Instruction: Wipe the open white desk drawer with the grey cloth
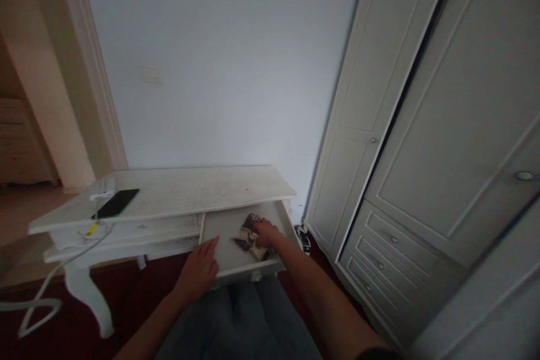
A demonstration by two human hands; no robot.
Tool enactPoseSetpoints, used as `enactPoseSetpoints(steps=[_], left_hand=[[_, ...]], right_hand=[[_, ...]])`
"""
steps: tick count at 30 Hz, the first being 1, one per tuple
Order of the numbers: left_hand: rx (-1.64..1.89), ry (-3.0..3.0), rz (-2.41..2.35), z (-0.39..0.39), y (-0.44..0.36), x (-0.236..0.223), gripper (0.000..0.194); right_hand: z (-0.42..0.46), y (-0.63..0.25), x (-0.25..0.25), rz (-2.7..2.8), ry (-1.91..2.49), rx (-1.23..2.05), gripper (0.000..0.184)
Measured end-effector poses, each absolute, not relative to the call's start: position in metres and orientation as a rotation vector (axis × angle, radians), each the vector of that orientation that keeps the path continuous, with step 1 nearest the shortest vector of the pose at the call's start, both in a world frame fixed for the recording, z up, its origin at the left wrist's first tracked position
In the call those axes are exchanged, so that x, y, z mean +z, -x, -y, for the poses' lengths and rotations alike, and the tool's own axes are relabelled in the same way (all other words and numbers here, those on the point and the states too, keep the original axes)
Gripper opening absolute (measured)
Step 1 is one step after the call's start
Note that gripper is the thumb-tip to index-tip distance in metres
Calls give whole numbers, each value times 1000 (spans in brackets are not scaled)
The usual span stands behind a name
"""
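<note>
An open white drawer (225, 215) sticks out from the right half of a white table (202, 185). Inside it, toward the right, lies a crumpled brown and cream bundle (248, 230) that looks like cloth, with pale markings on its dark part. My right hand (266, 233) reaches down into the drawer, fingers closed on the bundle. At the drawer's left front corner rests my left hand (202, 267), its fingers stretched out along the side wall and holding nothing. The front knob (256, 277) faces my body.
On the table's left end lie a dark phone (116, 203), a white power strip (102, 188) and a yellow-marked cable (90, 229). A white cord (46, 287) hangs down to the left. A tall wardrobe (350, 152) stands right; a black-and-white object (303, 239) sits beside it on the floor.
</note>
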State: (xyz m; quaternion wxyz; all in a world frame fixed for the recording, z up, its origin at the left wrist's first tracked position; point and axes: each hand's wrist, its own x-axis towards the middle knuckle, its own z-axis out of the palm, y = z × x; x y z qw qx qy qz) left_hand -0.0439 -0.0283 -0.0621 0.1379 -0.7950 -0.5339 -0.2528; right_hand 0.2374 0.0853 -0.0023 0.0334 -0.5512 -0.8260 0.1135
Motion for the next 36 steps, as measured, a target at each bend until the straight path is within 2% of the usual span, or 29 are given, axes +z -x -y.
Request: enactPoseSetpoints(steps=[4,7,9,13,15,19,23,29,32,36], left_hand=[[-740,2313,1552,26,44,-66,56],[-743,2298,1567,25,44,-69,56],[-765,2279,1571,25,45,-71,55],[-812,2276,1542,27,44,-68,54],[-827,2274,1536,29,43,-64,54],[-822,2271,1535,30,42,-59,54],[-788,2278,1530,30,42,-59,53],[-795,2270,1538,28,42,-63,53],[-792,2264,1555,27,40,-63,53],[-766,2273,1589,28,39,-61,55]], right_hand=[[-82,-283,-1,2337,1923,267,60],[-82,-277,-3,2275,1962,266,62],[-86,-253,-5,2277,1936,287,72],[-91,-175,-8,2421,1689,378,108],[-88,-134,-10,2543,1482,453,115],[-81,-100,-13,2756,1140,592,90],[-87,-157,-7,2824,1201,653,101],[-85,-280,5,2577,1644,441,89],[-79,-291,1,2508,1754,338,87],[-78,-252,-10,2526,1739,325,91]])
